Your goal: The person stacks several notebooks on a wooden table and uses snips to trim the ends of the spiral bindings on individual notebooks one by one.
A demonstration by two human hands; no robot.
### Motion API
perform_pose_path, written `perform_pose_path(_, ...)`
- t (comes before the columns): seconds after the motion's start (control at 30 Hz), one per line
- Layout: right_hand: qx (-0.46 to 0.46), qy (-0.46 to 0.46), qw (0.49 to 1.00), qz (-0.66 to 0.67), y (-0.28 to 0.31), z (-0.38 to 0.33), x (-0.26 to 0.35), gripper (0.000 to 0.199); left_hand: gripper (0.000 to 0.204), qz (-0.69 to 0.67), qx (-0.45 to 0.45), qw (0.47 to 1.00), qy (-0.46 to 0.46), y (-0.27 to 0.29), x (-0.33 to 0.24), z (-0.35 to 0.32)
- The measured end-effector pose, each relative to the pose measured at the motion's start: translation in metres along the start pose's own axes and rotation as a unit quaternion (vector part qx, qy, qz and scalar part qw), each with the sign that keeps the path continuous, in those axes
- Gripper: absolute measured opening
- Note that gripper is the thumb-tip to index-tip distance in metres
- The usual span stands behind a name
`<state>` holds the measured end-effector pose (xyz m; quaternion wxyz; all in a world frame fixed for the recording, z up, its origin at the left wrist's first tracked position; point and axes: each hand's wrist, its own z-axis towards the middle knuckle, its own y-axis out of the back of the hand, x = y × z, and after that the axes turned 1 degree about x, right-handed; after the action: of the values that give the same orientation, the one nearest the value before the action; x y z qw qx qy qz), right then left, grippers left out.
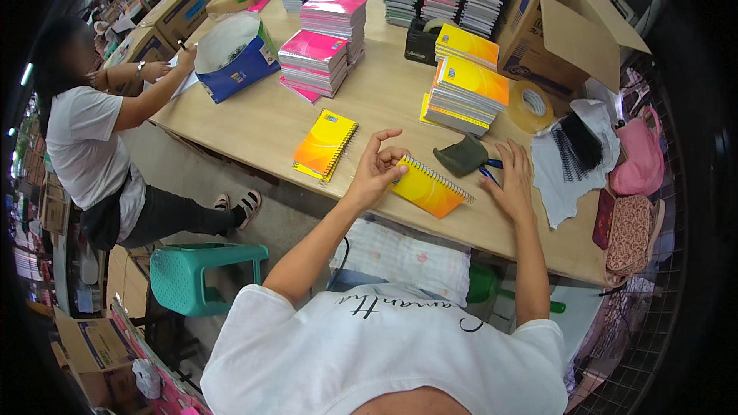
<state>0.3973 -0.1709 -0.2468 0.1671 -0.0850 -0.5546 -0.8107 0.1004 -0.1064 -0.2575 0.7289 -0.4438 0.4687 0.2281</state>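
My left hand (378,165) pinches the near left corner of a yellow-orange spiral notebook (428,188) lying on the wooden table (261,119). My right hand (510,179) rests flat on the table just right of that notebook, over blue-handled pliers (487,171) whose handles show beside the fingers. A dark green pouch (461,156) lies just beyond the notebook. A second yellow spiral notebook (326,144) lies alone to the left.
Stacks of yellow notebooks (467,92) and pink notebooks (323,58) stand farther back, with an open cardboard box (561,38) and a tape roll (530,105) at right. A person in a white shirt (84,146) works at the table's left end. A green stool (196,277) stands below.
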Motion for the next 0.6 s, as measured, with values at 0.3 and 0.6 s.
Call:
perform_pose_path(0.3, -0.130, -0.073, 0.983, 0.108, 0.019, 0.002, -0.008, 0.039, 0.090, 0.038, -0.021, 0.998, 0.034, -0.014, -0.015, -0.003)
perform_pose_path(0.6, -0.079, 0.318, 0.936, -0.131, 0.083, 0.055, 0.108, 0.038, 0.094, 0.053, 0.024, 0.997, 0.050, -0.031, -0.035, 0.002)
